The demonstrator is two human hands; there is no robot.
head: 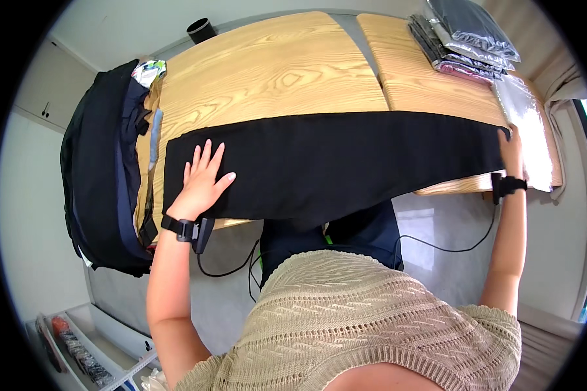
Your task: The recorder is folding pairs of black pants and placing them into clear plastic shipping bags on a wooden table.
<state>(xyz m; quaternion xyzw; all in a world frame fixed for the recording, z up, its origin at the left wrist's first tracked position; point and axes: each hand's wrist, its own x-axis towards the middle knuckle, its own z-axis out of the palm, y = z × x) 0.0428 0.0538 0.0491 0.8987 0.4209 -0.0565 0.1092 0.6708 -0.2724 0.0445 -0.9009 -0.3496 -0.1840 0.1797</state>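
Black trousers (323,161), folded lengthwise, lie flat across two wooden tables, the wide end to the left and the narrow leg end to the right. Part of the lower edge hangs past the front of the table near my lap. Spread fingers and palm of my left hand (201,183) rest flat on the wide end. At the far right, my right hand (511,149) pinches the upper corner of the leg end; the fingertips are partly hidden by the cloth. Each wrist wears a black strap with a cabled device.
A heap of dark clothes (95,166) is piled at the left table edge. Folded garments in clear bags (469,41) are stacked at the back right, with clear plastic bags (528,127) beside my right hand. A black bin (201,32) stands behind; a white divided container (107,337) is lower left.
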